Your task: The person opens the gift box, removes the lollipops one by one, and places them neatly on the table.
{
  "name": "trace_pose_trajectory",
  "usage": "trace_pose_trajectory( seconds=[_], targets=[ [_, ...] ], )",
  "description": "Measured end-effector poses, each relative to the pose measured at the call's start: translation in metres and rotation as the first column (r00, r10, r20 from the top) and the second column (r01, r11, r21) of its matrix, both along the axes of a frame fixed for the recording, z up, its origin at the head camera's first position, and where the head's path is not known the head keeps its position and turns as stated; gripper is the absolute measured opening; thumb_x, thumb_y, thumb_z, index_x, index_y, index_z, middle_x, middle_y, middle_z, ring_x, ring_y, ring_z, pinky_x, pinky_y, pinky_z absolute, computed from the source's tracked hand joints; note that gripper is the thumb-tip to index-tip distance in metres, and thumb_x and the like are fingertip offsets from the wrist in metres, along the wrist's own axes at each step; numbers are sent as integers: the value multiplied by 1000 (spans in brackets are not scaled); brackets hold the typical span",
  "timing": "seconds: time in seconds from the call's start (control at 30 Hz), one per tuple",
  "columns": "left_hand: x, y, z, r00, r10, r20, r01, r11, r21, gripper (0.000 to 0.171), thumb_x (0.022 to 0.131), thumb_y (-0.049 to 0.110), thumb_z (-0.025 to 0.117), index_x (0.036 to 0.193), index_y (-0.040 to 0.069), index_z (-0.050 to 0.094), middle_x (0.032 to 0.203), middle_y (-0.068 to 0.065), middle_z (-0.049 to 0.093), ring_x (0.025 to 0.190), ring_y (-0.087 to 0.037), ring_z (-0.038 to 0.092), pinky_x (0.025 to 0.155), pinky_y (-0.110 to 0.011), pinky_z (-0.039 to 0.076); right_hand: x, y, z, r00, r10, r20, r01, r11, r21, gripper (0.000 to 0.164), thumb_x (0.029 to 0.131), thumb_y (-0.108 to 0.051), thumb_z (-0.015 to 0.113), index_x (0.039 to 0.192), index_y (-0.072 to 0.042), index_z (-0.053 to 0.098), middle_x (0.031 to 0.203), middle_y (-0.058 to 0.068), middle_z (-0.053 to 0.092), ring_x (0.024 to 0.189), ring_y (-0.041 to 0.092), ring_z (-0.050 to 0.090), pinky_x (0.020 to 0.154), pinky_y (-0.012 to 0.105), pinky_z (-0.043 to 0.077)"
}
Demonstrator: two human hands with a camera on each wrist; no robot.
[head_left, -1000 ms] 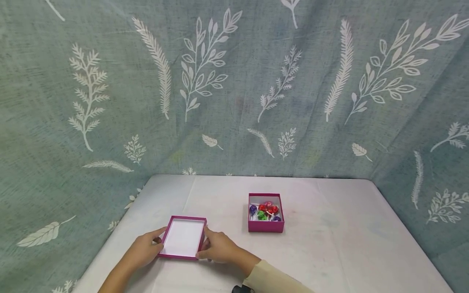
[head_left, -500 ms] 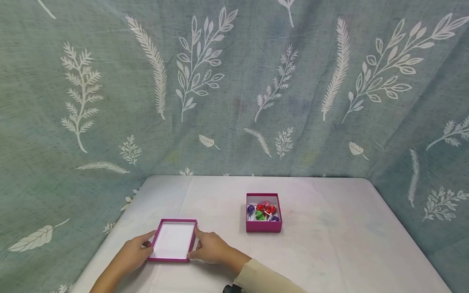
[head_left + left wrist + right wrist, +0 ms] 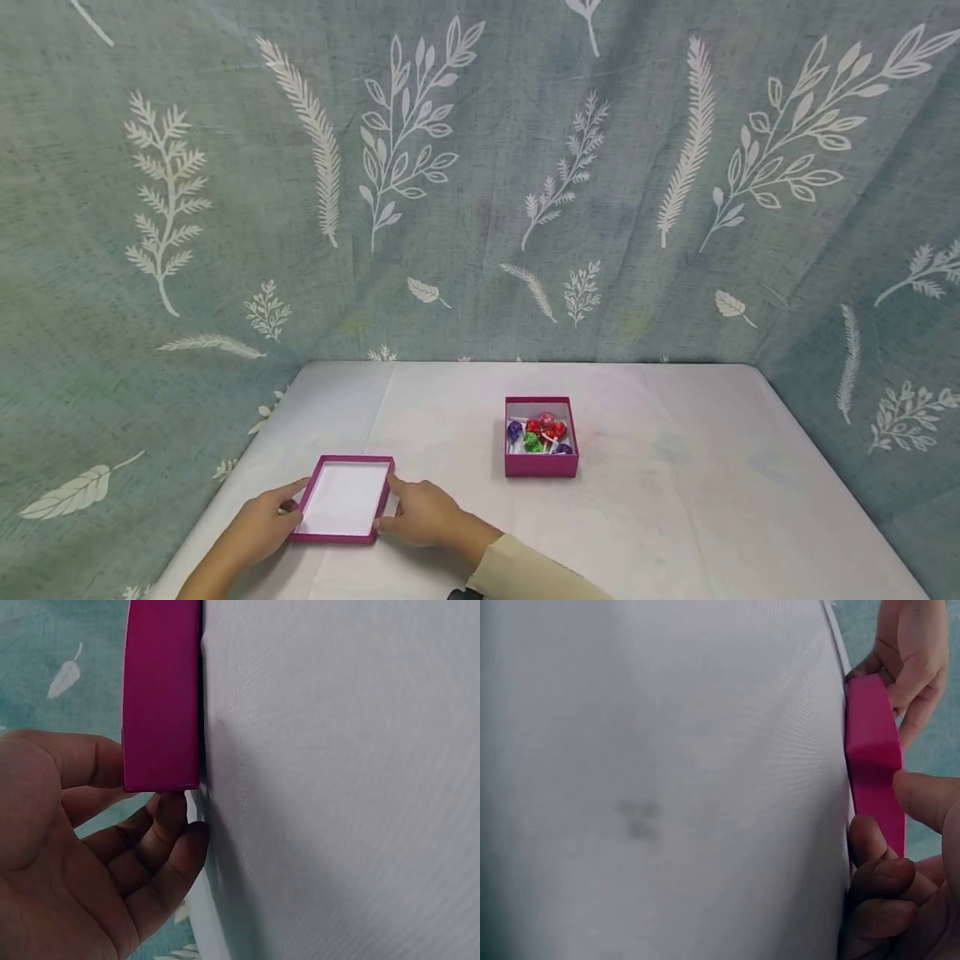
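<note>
1. Head view. A shallow, square-looking magenta tray with a white floor, apparently card [image 3: 345, 498], lies at the left near part of the white-covered desk [image 3: 660, 500], hollow side up. No clear long axis; its side walls slant, the far edge sitting further right than the near edge.
2. Same view, hands. Left hand [image 3: 258, 521] is clamped on the tray's left wall, right hand [image 3: 427, 512] on its right wall. The two hands are apart, tray between them; neither is nearer to it, both being in contact.
3. Same view, key relation. A deeper magenta box with a pale interior [image 3: 542, 465], open at the top and holding wrapped lollipops in red, green and purple [image 3: 543, 429], stands to the right of the tray and farther from the person, well apart from it. Right hand is the nearer one to the box. Judgement: any move joining the two would turn on this rightward-and-away offset, and on both openings facing up.
4. Left wrist view. Digits meet the tray wall at its end, one at the edge, others curled at the corner. Wall runs close along the desk; full contact cannot be confirmed.
5. Right wrist view. Thumb presses the tray wall, fingers curled near the desk; left hand shows at the opposite end.
</note>
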State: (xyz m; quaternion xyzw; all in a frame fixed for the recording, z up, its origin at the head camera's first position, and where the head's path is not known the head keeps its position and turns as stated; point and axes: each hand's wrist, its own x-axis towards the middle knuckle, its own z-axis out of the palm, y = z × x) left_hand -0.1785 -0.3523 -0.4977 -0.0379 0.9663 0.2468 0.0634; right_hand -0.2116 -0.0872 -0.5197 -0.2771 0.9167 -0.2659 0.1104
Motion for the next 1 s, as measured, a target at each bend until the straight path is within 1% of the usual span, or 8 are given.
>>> trace_pose_trajectory(
  seconds=[0.23, 0.4, 0.5, 0.57, 0.73, 0.8, 0.9, 1.0],
  targets=[
    [0, -2, -3, 999, 23, 26, -24, 1000, 19, 57, 86, 9, 62, 140, -2, 48, 92, -6, 63, 81, -22, 55, 73, -46, 50, 0, -2, 0, 1000, -1, -28, 3, 999, 55, 72, 89, -53, 64, 149, -20, 41, 63, -15, 50, 56, 2, 47, 57, 20, 40],
    [0, -1, -2, 1000, 3, 13, -3, 1000, 11, 54, 88, 12, 63, 139, -2, 49, 94, -6, 64, 83, -22, 56, 76, -50, 50, -1, 1, 2, 1000, 15, -9, -14, 999, 45, 72, 89, -51, 64, 150, -20, 40, 64, -15, 51, 57, 2, 48, 58, 20, 41],
    [3, -1, 2, 1000, -12, -26, 12, 1000, -6, 50, 89, 13, 63, 136, -3, 52, 92, -4, 65, 80, -19, 58, 72, -46, 51, -2, 5, 3, 998, 58, 26, -58, 998, -3, 69, 91, -46, 65, 149, -17, 42, 65, -15, 53, 59, 1, 49, 59, 19, 42],
    [2, 1, 5, 996, -27, -87, 25, 999, -24, 46, 90, 13, 62, 133, -3, 55, 91, -4, 66, 78, -18, 59, 69, -43, 51, -4, 11, 3, 994, 97, 43, -96, 995, -36, 64, 92, -42, 65, 147, -16, 45, 68, -16, 54, 61, 0, 50, 61, 18, 43],
    [-6, 18, 12, 968, -45, -245, 34, 998, -49, 39, 92, 15, 62, 127, -1, 61, 96, -6, 67, 82, -18, 61, 70, -43, 52, -7, 35, 1, 976, 219, 8, -217, 969, -115, 48, 95, -34, 63, 139, -15, 55, 80, -19, 61, 68, -6, 54, 68, 14, 46],
    [-12, 31, 15, 954, -65, -294, 55, 998, -42, 35, 92, 15, 63, 125, 1, 63, 97, -6, 67, 83, -19, 61, 72, -44, 52, -8, 47, 0, 971, 240, -12, -239, 959, -153, 42, 96, -32, 62, 134, -14, 60, 83, -20, 62, 69, -8, 55, 68, 13, 46],
    [-21, 52, 18, 930, -107, -351, 113, 994, -2, 31, 93, 14, 64, 122, 4, 66, 99, -5, 67, 86, -20, 62, 77, -44, 53, -7, 68, 0, 974, 225, 8, -218, 950, -225, 36, 96, -28, 63, 128, -13, 65, 84, -19, 63, 67, -7, 56, 65, 13, 47],
    [-30, 74, 19, 918, -146, -369, 170, 985, 33, 28, 93, 13, 64, 120, 8, 68, 98, 0, 67, 86, -17, 61, 79, -42, 53, -5, 93, 3, 983, 177, 44, -158, 948, -278, 33, 95, -26, 64, 125, -11, 67, 85, -17, 64, 64, -4, 57, 61, 16, 48]
  ],
)
